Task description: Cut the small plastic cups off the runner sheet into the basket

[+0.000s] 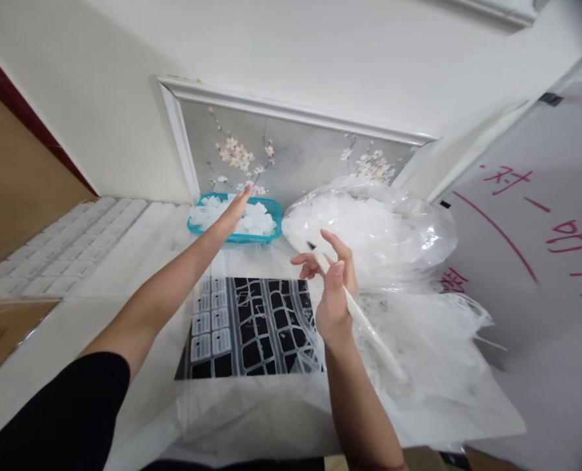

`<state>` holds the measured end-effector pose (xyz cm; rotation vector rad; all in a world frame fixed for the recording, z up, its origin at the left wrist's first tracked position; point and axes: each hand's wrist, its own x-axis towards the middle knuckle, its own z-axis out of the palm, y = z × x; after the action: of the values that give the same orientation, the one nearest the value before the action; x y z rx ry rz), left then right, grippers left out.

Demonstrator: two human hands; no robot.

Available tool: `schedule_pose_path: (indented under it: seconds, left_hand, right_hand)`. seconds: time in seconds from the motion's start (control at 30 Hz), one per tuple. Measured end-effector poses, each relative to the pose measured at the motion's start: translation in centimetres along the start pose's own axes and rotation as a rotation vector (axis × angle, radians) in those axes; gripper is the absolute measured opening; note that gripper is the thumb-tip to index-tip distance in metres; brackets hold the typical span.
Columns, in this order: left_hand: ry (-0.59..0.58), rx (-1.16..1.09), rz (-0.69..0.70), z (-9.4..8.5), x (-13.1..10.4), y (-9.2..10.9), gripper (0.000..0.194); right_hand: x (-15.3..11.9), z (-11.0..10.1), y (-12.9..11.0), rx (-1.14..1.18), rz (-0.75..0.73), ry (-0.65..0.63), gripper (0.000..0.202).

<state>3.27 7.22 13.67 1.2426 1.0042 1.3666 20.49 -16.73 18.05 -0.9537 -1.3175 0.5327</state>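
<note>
My left hand (239, 204) reaches over a blue basket (277, 221) of small white pieces; its fingers look stretched out, and nothing shows in them. A white pen-like tool (362, 320) with a dark tip lies in my right hand (335, 284), between thumb and palm, with the fingers partly spread. Below and between the hands lies a black sheet (256, 327) under a clear gridded frame. White rectangular pieces (211, 325) fill compartments on the left of the grid; those further right show black.
Rows of white pieces (70, 245) lie at the left. A large clear bag (369, 229) of white pieces stands behind my right hand, with thin white plastic scraps (433, 347) at the right. A board (531, 261) with red writing stands far right.
</note>
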Motion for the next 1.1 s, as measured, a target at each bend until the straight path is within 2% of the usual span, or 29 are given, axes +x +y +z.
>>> schedule_pose_path:
  seconds: [0.07,0.13,0.2,0.3,0.37,0.43,0.53,0.7,0.93,1.0,1.07,1.1]
  left_hand:
    - [0.000,0.101,0.087,-1.8,-2.4,-0.3,0.047]
    - [-0.077,0.223,0.148,-3.8,-6.6,-0.6,0.044]
    - [-0.254,0.352,0.161,-5.9,-11.8,-1.0,0.039]
    - [-0.513,0.530,0.103,-8.6,-19.5,-1.8,0.038]
    - [-0.646,0.643,0.103,-9.8,-23.4,-2.4,0.043]
    - [-0.738,0.728,0.146,-10.6,-26.0,-3.1,0.045]
    - [-0.771,0.783,0.221,-11.0,-27.7,-4.2,0.044]
    - [-0.757,0.777,0.272,-10.8,-27.7,-5.5,0.041]
    - [-0.695,0.609,0.188,-9.9,-28.1,-5.7,0.034]
    - [-0.598,0.459,0.075,-9.5,-27.9,-5.4,0.025]
    - [-0.366,0.240,-0.093,-9.2,-27.4,-4.9,0.010]
    - [-0.237,0.142,-0.163,-9.3,-27.0,-4.7,0.015]
  right_hand:
    - [-1.5,0.3,0.7,0.070,0.136,-0.066,0.036]
    - [-3.7,0.7,2.0,0.117,0.287,-0.121,0.026]
    - [-6.7,1.3,3.5,0.135,0.430,-0.193,0.021]
    - [-11.4,2.6,5.7,0.161,0.613,-0.268,0.020]
    - [-14.0,3.6,6.7,0.158,0.684,-0.300,0.020]
    - [-15.6,4.3,7.5,0.102,0.701,-0.346,0.019]
    - [-16.4,4.9,8.2,-0.005,0.688,-0.400,0.019]
    - [-16.7,5.1,9.4,-0.038,0.713,-0.386,0.017]
    - [-17.0,5.3,9.9,-0.064,0.714,-0.398,0.016]
    - [-16.9,5.3,10.0,-0.091,0.704,-0.414,0.015]
    - [-16.8,5.4,10.1,-0.113,0.703,-0.423,0.015]
    - [-16.7,5.4,10.1,-0.119,0.709,-0.421,0.016]
